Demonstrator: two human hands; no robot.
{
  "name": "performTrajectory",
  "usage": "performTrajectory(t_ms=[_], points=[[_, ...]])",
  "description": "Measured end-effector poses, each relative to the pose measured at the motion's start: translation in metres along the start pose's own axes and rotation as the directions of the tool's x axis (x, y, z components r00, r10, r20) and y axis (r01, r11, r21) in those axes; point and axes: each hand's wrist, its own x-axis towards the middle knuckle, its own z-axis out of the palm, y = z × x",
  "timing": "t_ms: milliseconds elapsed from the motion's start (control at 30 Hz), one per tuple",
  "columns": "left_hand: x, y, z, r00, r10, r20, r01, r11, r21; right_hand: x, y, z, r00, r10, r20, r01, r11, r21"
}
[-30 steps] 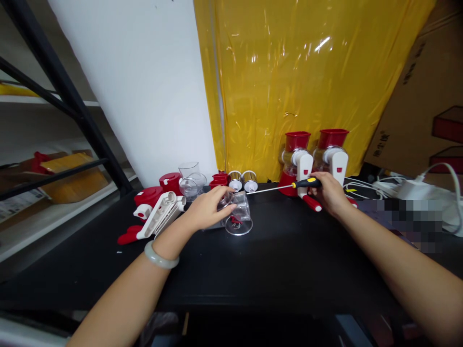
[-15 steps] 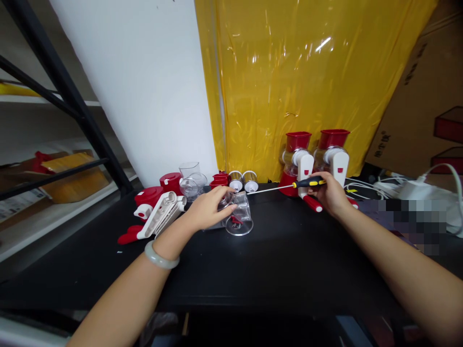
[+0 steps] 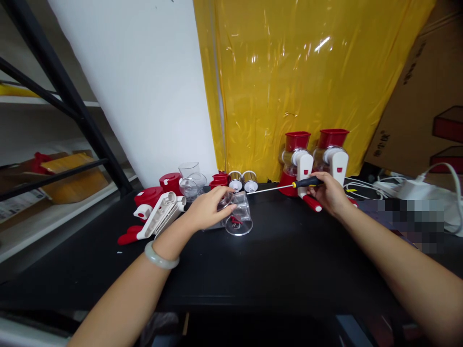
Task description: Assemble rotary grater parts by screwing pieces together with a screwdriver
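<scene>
Clear hard plastic housing (image 3: pixel 240 217), funnel-like with a round flared mouth, lies on its side on the matte black table (image 3: pixel 275 260), mid-back, small red bit inside. Left hand (image 3: pixel 208 208) is curled over its top, fingers half closed and pressing it down; pale smooth bangle (image 3: pixel 161 255) on the wrist. Right hand (image 3: pixel 327 193) is closed around the screwdriver (image 3: pixel 300 183): glossy black-and-yellow grip, thin bare metal shaft pointing left, tip just beside the housing's upper edge.

Behind the right hand stand two assembled grinders (image 3: pixel 297 161), (image 3: pixel 333 155), red square hoppers, white rounded bodies, upright, close to the crinkly yellow plastic sheet (image 3: pixel 307 72). Two ribbed metal drums (image 3: pixel 236 181) sit at the back edge. Left of the housing: white moulded handle parts (image 3: pixel 161 217), red caps (image 3: pixel 170 182), more clear pieces (image 3: pixel 191 183), all crowded together. White cables (image 3: pixel 415 188) lie far right under a cardboard box (image 3: pixel 423 96). Black steel shelf frame (image 3: pixel 72 106) bounds the left. Near half of the table is bare, smooth, room between both forearms.
</scene>
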Motion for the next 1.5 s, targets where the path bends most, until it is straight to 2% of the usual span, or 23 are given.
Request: performTrajectory(t_ms=[133,233,367,433,500,733,867,967,1067,1167,1367,1500], points=[[0.0,0.0,0.0,1.0,0.001,0.001,-0.001,1.0,-0.008,-0.004,-0.004,-0.001,0.997,0.033,0.068,-0.036,0.999,0.037],[0.0,0.0,0.0,1.0,-0.008,0.002,0.008,1.0,-0.011,-0.002,-0.003,-0.002,0.998,0.011,0.06,-0.012,1.0,0.017],[0.0,0.001,0.0,1.0,-0.01,0.006,0.01,1.0,-0.008,0.004,0.004,-0.005,0.999,-0.051,-0.01,0.049,0.986,-0.157],[0.0,0.001,0.0,1.0,-0.009,0.004,0.01,1.0,-0.008,0.007,0.007,-0.007,0.996,-0.087,0.001,0.084,0.962,-0.259],[0.0,0.001,0.0,1.0,-0.008,0.003,0.008,1.0,-0.007,0.007,0.009,-0.009,0.994,-0.105,0.015,0.105,0.953,-0.286],[0.0,0.001,-0.001,1.0,-0.011,0.009,0.011,1.0,-0.008,0.004,0.002,-0.004,0.999,-0.037,0.036,0.038,0.999,-0.032],[0.0,0.002,-0.001,1.0,-0.014,0.007,0.014,1.0,-0.014,0.002,0.002,-0.003,0.997,-0.046,0.069,0.045,0.999,0.026],[0.0,0.001,-0.001,1.0,-0.014,0.006,0.014,1.0,-0.014,0.003,0.003,-0.003,0.998,-0.061,0.027,0.061,0.998,0.003],[0.0,0.0,0.0,1.0,-0.016,0.011,0.016,1.0,-0.014,0.006,0.006,-0.004,0.998,-0.06,-0.037,0.054,0.99,-0.13],[0.0,0.001,0.0,1.0,-0.017,0.012,0.018,1.0,-0.013,0.006,0.008,-0.006,0.997,-0.073,-0.027,0.064,0.967,-0.247],[0.0,0.001,0.0,1.0,-0.006,0.004,0.006,1.0,-0.009,0.0,0.003,0.0,0.999,0.016,-0.046,-0.016,1.0,0.015],[0.0,-0.001,0.001,1.0,0.0,0.006,0.0,1.0,-0.008,-0.003,-0.001,0.002,0.999,0.032,-0.007,-0.032,0.997,0.068]])
